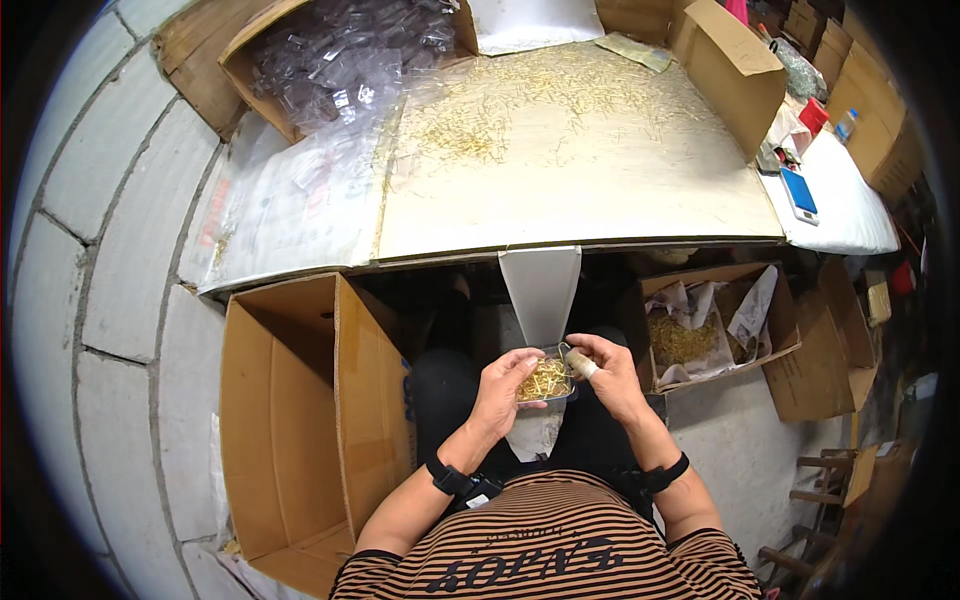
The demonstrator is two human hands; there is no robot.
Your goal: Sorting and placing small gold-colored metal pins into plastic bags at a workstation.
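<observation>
A small clear plastic box full of thin gold-coloured metal hooks is held above my lap, in front of a pale narrow board. My left hand grips its left side, thumb over the rim and fingers beneath. At the box's right edge, my right hand has its thumb and fingers drawn together. A beige wrap covers one of its digits. A thin curved piece shows by those fingertips, but whether they pinch it or the box rim is too small to tell.
Loose gold hooks are scattered over the pale worktable. A carton of clear plastic boxes lies at its far left. Below stand a tall cardboard box at left and a paper-lined carton at right. A blue-topped scale sits far right.
</observation>
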